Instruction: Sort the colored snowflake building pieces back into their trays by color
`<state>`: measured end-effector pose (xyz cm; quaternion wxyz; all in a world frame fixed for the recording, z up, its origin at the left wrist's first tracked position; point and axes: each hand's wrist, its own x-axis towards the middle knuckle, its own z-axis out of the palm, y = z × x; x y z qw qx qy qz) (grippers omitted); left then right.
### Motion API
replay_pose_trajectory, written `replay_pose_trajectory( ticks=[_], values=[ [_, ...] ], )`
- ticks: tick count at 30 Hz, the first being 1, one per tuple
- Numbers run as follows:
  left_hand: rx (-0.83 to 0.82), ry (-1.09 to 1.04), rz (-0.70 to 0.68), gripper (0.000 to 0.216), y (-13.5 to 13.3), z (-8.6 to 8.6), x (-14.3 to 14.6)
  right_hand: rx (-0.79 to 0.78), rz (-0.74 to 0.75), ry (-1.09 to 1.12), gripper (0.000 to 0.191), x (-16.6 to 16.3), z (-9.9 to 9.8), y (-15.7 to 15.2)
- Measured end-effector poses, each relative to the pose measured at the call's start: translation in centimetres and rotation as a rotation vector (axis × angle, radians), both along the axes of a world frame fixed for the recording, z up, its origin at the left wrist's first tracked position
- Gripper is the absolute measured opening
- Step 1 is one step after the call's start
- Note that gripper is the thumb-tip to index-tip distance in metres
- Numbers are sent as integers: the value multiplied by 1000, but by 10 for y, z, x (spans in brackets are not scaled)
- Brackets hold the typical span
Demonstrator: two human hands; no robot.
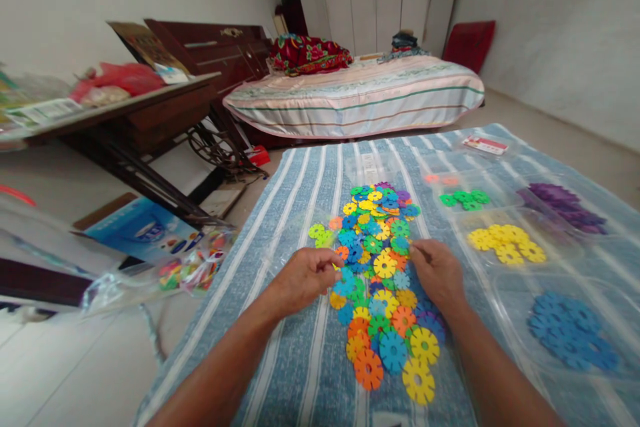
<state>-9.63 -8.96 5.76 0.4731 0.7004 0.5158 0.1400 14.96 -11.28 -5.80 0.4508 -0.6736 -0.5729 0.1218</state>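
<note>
A long pile of notched plastic discs [385, 263] in blue, yellow, orange, green and purple lies on the striped cloth between my hands. My left hand [309, 278] is at the pile's left edge, thumb and fingers curled together close to an orange disc [342, 253]. Anything it may be gripping is too small to make out. At the right edge my right hand [440, 272] reaches down with its fingers pressed together, touching or nearly touching the discs. What sits under those fingertips is hidden. Several light-green discs [320, 235] lie just left of the pile.
To the right, clear plastic trays hold sorted discs: blue [573, 330], yellow [507, 243], green [465, 199] and purple [563, 207]. A clear box with a red-and-white card [485, 145] is at the far right. Beyond the cloth-covered surface [240, 353] stand a bed [360, 103] and a sewing-machine table [165, 100].
</note>
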Motion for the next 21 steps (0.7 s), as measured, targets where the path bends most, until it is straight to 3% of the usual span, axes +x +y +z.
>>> replay_pose_trajectory(
  ticks=[8,21],
  values=[
    [164,92,239,26,21,24,-20,5,0,-3,29,0,-3,0],
    [210,93,339,24,38,15,-29,3,-3,13,28,-1,-4,2]
  ],
)
